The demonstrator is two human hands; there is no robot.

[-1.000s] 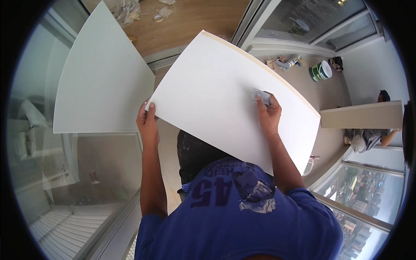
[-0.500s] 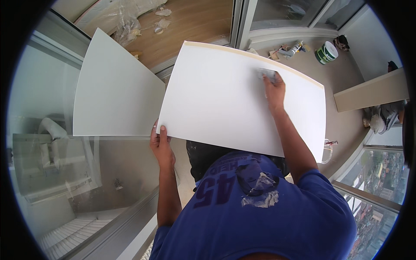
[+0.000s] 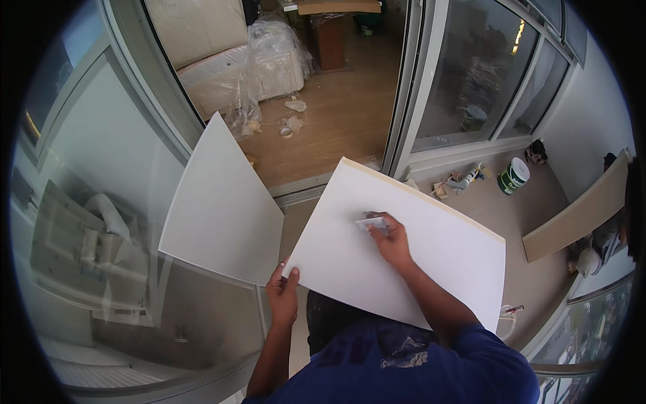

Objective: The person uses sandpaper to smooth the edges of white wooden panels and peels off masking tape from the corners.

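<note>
A large white panel (image 3: 437, 262) with a tan strip along its far edge slopes in front of my body. My left hand (image 3: 282, 289) grips its near left corner, thumb on top and fingers underneath. My right hand (image 3: 390, 242) is closed on a small, grey-white folded sheet (image 3: 371, 223) that looks like sandpaper. It presses this sheet flat on the panel's upper face, left of the middle. Part of the sheet is hidden by the fingers.
A second white panel (image 3: 225, 209) stands at the left by the glass. Beyond the sliding-door track lie plastic-wrapped furniture (image 3: 269, 60) and scraps. A white-and-green bucket (image 3: 513, 176) and a sealant tube (image 3: 465, 179) sit at the far right, near a leaning tan board (image 3: 572, 215).
My right hand has slid the folded sheet leftward and nearer across the panel. My left hand keeps its corner grip. The view has tilted up, showing more of the room beyond.
</note>
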